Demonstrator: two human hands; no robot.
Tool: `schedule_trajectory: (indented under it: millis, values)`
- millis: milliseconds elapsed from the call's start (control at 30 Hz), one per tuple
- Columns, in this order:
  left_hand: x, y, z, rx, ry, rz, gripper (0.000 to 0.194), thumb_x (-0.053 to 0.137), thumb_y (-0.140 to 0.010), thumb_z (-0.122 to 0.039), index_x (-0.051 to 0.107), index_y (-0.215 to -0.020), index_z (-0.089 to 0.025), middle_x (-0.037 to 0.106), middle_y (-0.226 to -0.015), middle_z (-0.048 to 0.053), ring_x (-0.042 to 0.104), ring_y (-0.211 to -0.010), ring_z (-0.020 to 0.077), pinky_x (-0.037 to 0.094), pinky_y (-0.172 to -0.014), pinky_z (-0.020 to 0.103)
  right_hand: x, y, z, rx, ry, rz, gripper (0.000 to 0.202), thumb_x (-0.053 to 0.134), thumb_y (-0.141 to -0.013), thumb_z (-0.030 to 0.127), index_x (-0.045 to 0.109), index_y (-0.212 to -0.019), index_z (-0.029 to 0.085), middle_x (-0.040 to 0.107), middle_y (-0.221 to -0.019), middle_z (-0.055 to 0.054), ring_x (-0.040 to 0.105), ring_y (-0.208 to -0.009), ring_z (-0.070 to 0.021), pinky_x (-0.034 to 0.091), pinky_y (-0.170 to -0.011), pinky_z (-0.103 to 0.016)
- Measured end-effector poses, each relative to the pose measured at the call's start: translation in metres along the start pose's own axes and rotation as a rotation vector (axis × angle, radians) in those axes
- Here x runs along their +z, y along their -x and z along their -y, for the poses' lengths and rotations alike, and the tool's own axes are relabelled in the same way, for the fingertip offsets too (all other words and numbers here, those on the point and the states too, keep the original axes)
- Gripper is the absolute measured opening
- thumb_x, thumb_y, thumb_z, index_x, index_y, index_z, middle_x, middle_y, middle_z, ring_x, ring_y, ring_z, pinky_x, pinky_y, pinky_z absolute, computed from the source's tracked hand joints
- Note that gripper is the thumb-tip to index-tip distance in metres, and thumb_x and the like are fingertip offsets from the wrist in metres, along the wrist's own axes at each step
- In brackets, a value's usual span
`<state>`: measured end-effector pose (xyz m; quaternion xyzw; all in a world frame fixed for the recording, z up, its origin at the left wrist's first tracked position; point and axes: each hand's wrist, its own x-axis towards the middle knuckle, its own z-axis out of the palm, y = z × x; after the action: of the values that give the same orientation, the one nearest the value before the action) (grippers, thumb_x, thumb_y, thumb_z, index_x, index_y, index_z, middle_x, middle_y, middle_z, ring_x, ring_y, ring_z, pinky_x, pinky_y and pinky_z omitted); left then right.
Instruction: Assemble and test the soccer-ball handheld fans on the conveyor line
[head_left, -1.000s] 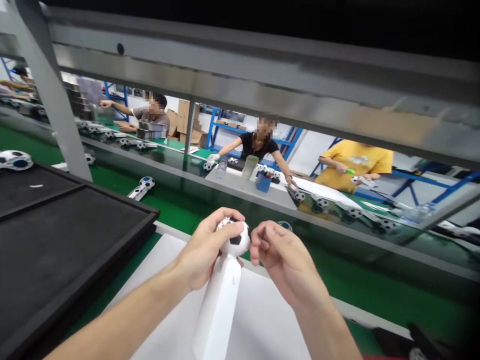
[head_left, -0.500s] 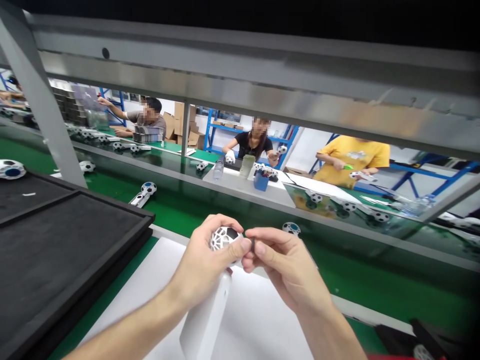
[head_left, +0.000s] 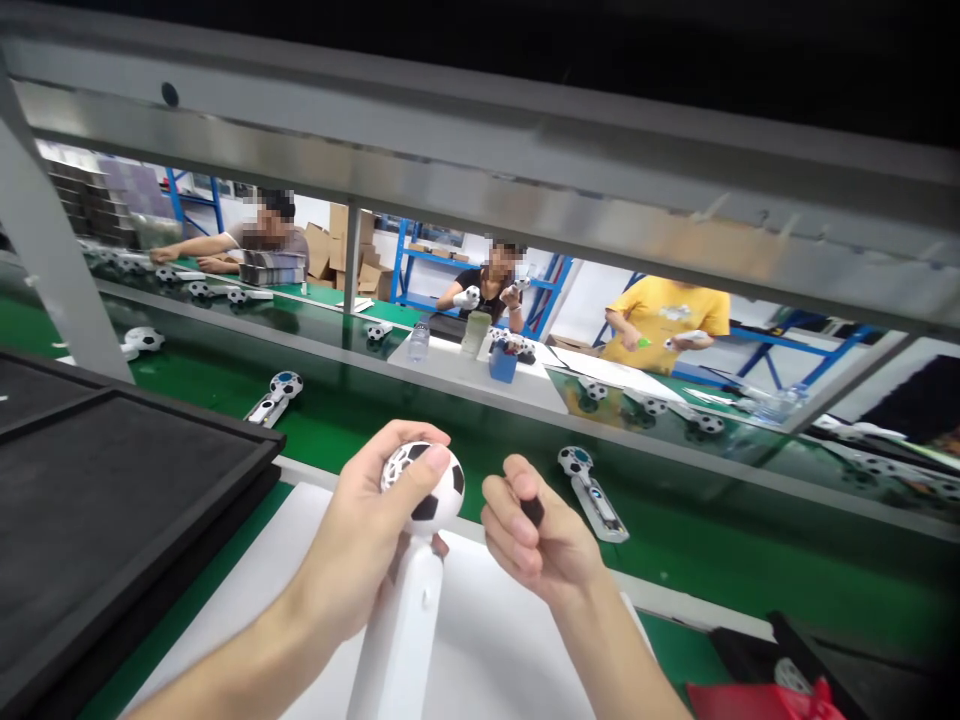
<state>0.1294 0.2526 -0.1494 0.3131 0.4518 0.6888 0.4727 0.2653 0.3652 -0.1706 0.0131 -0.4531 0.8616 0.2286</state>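
A white device with a round football-patterned head point(head_left: 442, 495) and a long white handle is held upright, tilted a little, over a white sheet point(head_left: 480, 610). Round its head are the fingers of my left hand point(head_left: 375, 510), the thumb lying on top of the ball. To the right, apart from the device, my right hand point(head_left: 544, 530) has its fingers curled with a small black piece point(head_left: 532, 510) between them.
Black foam trays point(head_left: 150, 480) stand at the left. Similar devices lie on the green belt, one beyond my right hand point(head_left: 598, 505), another farther left point(head_left: 276, 398). A red bag point(head_left: 765, 700) is at the lower right. Several people sit across the line under a metal frame.
My right hand has come away from the ball head, the black piece now showing in its fingers. The device's head has turned, showing more black patches. The view has shifted a little.
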Motion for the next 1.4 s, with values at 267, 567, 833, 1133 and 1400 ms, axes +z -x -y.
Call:
schedule_trajectory:
  millis: [267,567,833,1133,1400]
  values:
    - [0.004,0.0,-0.001,-0.046,0.207,0.023,0.025,0.066,-0.086,-0.045,0.059,-0.101,-0.026,0.063,-0.082,-0.001,0.063,-0.053,0.0145,0.049,-0.047,0.023,0.024,0.001,-0.001,-0.176,0.462,-0.186,0.009,0.075,-0.086,0.026,0.071,-0.084,0.018,0.07,-0.065,-0.002,0.067,-0.058,-0.0136,0.054,-0.058,-0.024]
    - [0.003,-0.003,0.005,-0.307,0.455,-0.092,0.026,0.065,-0.085,-0.046,0.06,-0.103,-0.029,0.059,-0.074,-0.002,0.053,-0.047,0.0113,0.045,-0.044,0.022,0.032,0.0,-0.029,-0.482,0.81,-0.33,0.001,0.075,-0.084,0.023,0.076,-0.084,0.024,0.059,-0.074,0.001,0.059,-0.06,-0.0119,0.046,-0.057,-0.027]
    - [0.001,-0.011,0.011,-0.396,0.531,-0.185,0.022,0.07,-0.083,-0.043,0.063,-0.095,-0.027,0.058,-0.077,0.0,0.058,-0.059,0.013,0.048,-0.053,0.022,0.02,-0.005,-0.042,-0.612,1.042,-0.324,0.008,0.07,-0.089,0.019,0.071,-0.092,0.026,0.057,-0.082,0.001,0.053,-0.076,-0.014,0.044,-0.066,-0.027]
    - [0.006,-0.008,0.011,-0.244,0.465,-0.251,0.017,0.067,-0.085,-0.04,0.061,-0.094,-0.026,0.057,-0.076,-0.001,0.057,-0.053,0.0129,0.047,-0.049,0.024,0.027,-0.003,-0.057,-0.555,1.119,-0.449,0.02,0.055,-0.098,0.029,0.058,-0.118,0.032,0.054,-0.111,-0.002,0.054,-0.099,-0.0175,0.047,-0.084,-0.032]
    - [0.002,-0.008,0.017,-0.162,0.35,-0.192,0.022,0.07,-0.083,-0.042,0.064,-0.094,-0.024,0.061,-0.088,0.0,0.061,-0.064,0.0121,0.05,-0.057,0.022,0.017,0.006,-0.044,-0.3,1.454,-0.3,0.05,0.035,-0.105,0.044,0.027,-0.154,0.033,0.034,-0.157,0.001,0.021,-0.147,-0.0231,0.027,-0.119,-0.047]
